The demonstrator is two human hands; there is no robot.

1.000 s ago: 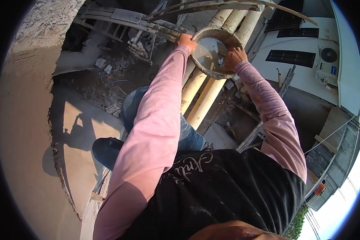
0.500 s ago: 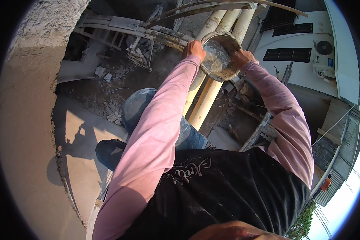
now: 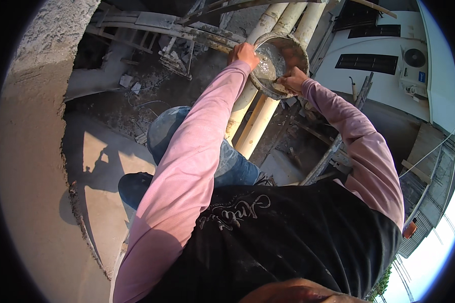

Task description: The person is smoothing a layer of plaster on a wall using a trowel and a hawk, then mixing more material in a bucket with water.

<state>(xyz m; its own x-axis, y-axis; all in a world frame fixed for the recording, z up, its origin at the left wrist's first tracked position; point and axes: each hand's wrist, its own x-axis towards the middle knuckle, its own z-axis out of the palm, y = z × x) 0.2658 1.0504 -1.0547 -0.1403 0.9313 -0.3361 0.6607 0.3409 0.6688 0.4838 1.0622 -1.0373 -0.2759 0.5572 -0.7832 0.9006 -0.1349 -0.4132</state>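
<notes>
A round bucket (image 3: pixel 304 53) crusted with dried mortar sits tilted on bamboo poles at the top centre. Wet grey mortar or murky water (image 3: pixel 268 63) glistens inside it. My left hand (image 3: pixel 243 54) is closed round the bucket's left rim. Over the near right rim reaches my right hand (image 3: pixel 293 81), its fingers curled together inside the bucket's mouth. Whatever those fingers may hold is too small to make out. Both arms stretch forward in dusty pink sleeves.
Several bamboo poles (image 3: pixel 258 126) run beneath the bucket beside my bent knee. A plastered wall (image 3: pixel 30 151) with a rough broken edge rises at left. Rubble and planks lie far below. At right stand a white building and an air-conditioner unit (image 3: pixel 413 70).
My right hand has left its grip on the bucket's right rim and moved left and slightly down, its fingers now inside the mouth. My left hand keeps hold of the rim.
</notes>
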